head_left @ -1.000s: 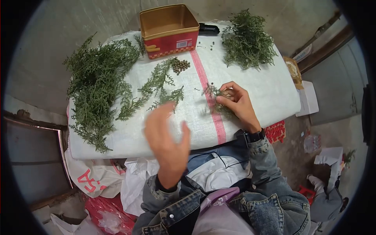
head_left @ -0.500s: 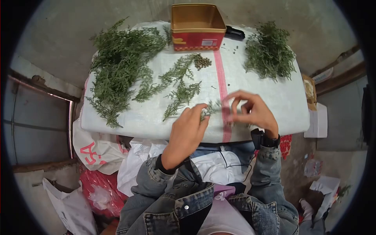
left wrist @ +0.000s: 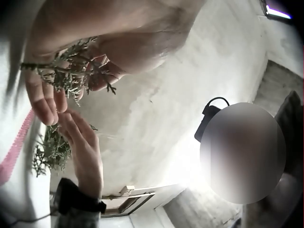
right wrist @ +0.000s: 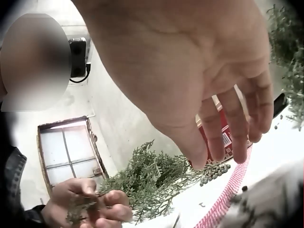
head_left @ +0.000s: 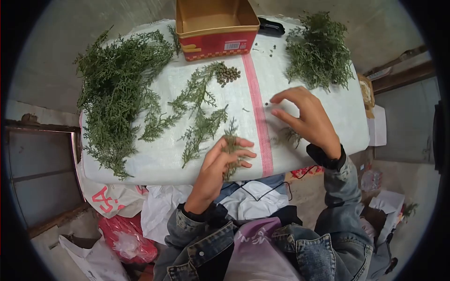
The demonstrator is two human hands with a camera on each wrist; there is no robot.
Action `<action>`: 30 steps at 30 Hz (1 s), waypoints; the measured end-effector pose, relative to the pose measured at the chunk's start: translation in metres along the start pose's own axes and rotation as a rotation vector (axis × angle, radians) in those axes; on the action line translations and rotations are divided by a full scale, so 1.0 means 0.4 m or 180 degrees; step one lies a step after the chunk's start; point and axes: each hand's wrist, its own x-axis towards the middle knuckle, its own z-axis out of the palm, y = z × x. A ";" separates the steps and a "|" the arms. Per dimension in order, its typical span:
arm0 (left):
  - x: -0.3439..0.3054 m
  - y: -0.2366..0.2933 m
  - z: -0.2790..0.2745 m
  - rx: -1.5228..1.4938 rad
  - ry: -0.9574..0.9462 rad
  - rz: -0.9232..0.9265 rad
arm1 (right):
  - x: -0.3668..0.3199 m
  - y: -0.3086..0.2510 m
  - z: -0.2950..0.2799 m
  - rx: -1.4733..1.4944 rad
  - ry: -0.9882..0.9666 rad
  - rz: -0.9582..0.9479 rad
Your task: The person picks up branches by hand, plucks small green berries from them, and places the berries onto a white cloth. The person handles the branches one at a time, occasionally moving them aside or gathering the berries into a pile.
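Note:
My left hand (head_left: 216,166) holds a small green sprig (head_left: 231,149) between thumb and fingers, low over the white sheet. The sprig (left wrist: 71,71) crosses the palm side in the left wrist view. Thumb and fingers parted, my right hand (head_left: 311,119) hovers right of the pink stripe with nothing visible between the fingertips. Close to them lies a small dark round piece (head_left: 266,104). Another blurred sprig (head_left: 287,136) shows below that hand. A cluster of brownish round pieces (head_left: 228,75) sits near loose sprigs (head_left: 201,129).
A red and gold tin (head_left: 215,43) stands at the back, a black object (head_left: 272,27) beside it. Leafy heaps lie at left (head_left: 115,89) and right (head_left: 321,51). Bags (head_left: 126,239) are below the sheet's front edge.
My left hand came in and took hold of a sprig, then drew back left from the right hand. The right fingers, earlier pinched around a sprig, have parted.

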 end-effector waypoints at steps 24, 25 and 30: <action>0.014 -0.025 -0.016 0.0645 -0.0077 0.0467 | 0.242 0.059 0.103 0.0008 -0.0129 0.0020; 0.014 -0.032 -0.013 0.0628 -0.0043 0.0447 | 0.242 0.043 0.069 0.0037 0.0086 0.0012; 0.015 -0.039 0.028 0.0564 0.0135 0.0621 | 0.150 0.002 -0.082 0.0378 0.0415 -0.0078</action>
